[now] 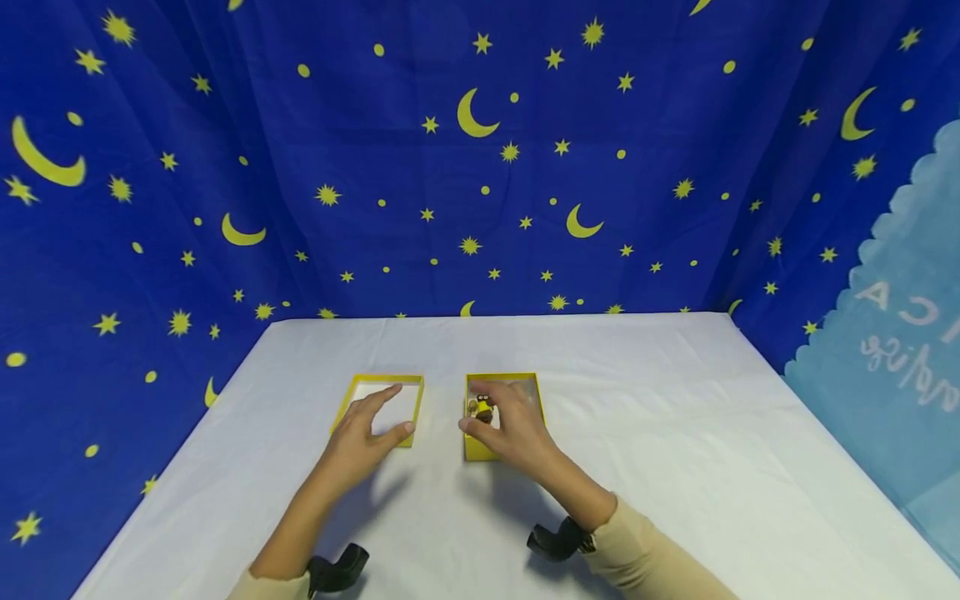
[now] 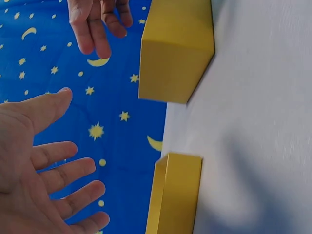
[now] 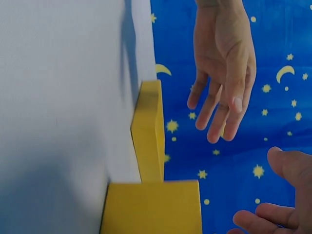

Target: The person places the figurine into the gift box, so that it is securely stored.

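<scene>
A shallow yellow tray-like lid with a white inside lies on the left of the white table. To its right stands a deeper yellow box. Inside the box is a small yellow-and-brown toy figure with goggle-like eyes, partly hidden by fingers. Above the lid hovers my left hand, its fingers spread and holding nothing. My right hand is over the box, thumb and fingers apart near the figure. In the left wrist view, the left hand is clear of both the box and lid.
A white cloth covers the table. Blue curtains with yellow stars and moons hang behind and at the sides. A light blue panel with pale lettering is at the right. Black wrist mounts sit at both wrists.
</scene>
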Motion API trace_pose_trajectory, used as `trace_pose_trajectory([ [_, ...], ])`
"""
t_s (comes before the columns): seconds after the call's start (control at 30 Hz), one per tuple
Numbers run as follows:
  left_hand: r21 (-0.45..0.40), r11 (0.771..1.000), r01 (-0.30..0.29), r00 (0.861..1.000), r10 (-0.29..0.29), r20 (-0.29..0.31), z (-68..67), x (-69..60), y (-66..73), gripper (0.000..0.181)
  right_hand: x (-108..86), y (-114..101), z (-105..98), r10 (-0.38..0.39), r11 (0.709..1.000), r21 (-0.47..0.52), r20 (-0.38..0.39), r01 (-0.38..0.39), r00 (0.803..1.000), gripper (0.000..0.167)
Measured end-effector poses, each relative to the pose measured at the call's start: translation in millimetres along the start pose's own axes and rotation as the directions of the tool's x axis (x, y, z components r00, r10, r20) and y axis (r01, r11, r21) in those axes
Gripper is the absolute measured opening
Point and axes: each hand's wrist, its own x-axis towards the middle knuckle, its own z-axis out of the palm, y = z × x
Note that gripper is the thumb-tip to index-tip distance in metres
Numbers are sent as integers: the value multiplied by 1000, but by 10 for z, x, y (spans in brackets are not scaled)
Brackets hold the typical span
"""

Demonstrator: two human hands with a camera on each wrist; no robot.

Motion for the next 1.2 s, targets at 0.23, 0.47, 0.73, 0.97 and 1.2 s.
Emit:
trace_pose_trajectory([
  [0.23, 22, 999, 48, 999, -48, 1, -138, -15, -104, 63, 8, -113, 121, -4, 1000, 1, 56, 4, 998, 55],
  [0.47, 31, 994, 102, 994, -102, 22, -276, -30, -201, 68, 21, -240, 250, 37, 999, -6, 85, -37, 996, 58],
  [0.73, 37, 988, 149, 988, -150, 41, -422, -54, -312, 74, 57, -356, 416, 52, 999, 3, 119, -52, 992, 65],
  [0.97, 56, 983, 176, 982, -179, 64, -473, -58, -412, 76, 79, -417, 586, 36, 999, 1, 145, -37, 989, 66],
  [1.2, 51, 981, 187, 978, -191, 88, -484, -31, -524, 79, 118, -452, 746, 53, 999, -8, 177, -52, 983, 68],
])
